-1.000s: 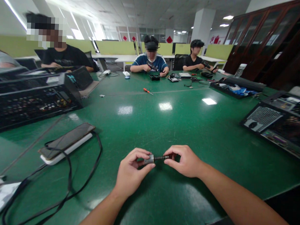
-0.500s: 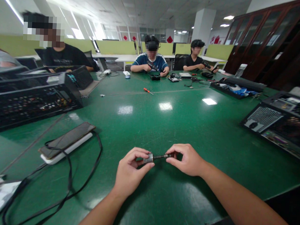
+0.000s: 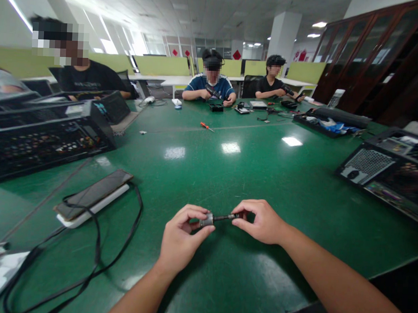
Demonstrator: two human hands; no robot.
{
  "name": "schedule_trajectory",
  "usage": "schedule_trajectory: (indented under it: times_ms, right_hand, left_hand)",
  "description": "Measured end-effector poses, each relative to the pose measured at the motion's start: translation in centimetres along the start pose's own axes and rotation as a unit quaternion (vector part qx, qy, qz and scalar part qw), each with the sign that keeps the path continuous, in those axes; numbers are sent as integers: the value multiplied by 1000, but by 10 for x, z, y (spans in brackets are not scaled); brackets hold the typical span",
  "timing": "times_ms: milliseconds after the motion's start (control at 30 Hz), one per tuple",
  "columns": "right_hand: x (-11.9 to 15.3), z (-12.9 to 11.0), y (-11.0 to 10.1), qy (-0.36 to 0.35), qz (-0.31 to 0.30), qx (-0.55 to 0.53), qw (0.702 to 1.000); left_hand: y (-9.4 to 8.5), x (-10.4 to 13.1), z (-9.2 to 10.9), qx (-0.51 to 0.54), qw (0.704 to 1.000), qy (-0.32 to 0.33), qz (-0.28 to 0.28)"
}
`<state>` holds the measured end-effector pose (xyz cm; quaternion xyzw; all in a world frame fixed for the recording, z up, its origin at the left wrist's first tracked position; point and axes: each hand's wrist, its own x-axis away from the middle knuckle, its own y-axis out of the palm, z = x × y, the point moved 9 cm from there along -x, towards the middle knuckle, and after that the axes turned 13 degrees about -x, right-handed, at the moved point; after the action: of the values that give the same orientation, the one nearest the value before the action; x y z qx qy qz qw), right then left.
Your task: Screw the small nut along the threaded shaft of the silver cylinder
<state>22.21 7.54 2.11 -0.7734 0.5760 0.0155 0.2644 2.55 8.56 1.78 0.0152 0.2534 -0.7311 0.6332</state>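
My left hand [image 3: 180,240] pinches a short silver metal cylinder [image 3: 207,220] between thumb and fingers. From the cylinder's right side a thin dark rod [image 3: 222,217] runs straight toward my right hand [image 3: 261,222]. The thumb and forefinger of that hand are closed on the rod's far end, where it looks thicker and ringed. Cylinder and rod lie nearly level, in line with each other, over the green tabletop [image 3: 225,263]. Fingers cover part of both ends, and the exact kind of part cannot be made out.
To the left lie a power strip [image 3: 95,211] and a looped black cable [image 3: 137,218]. Open computer cases stand at left [image 3: 46,145] and right [image 3: 371,163]. Farther off are an orange screwdriver [image 3: 205,126] and a tool case [image 3: 330,122]. Several people sit around the table.
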Motion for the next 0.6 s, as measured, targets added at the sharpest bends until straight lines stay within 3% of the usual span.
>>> schedule_trajectory:
  times_ms: [600]
  right_hand:
    - [1, 2, -2, -2, -10, 2, 1000]
  left_hand:
    - [0, -1, 0, 10, 1000, -3, -5]
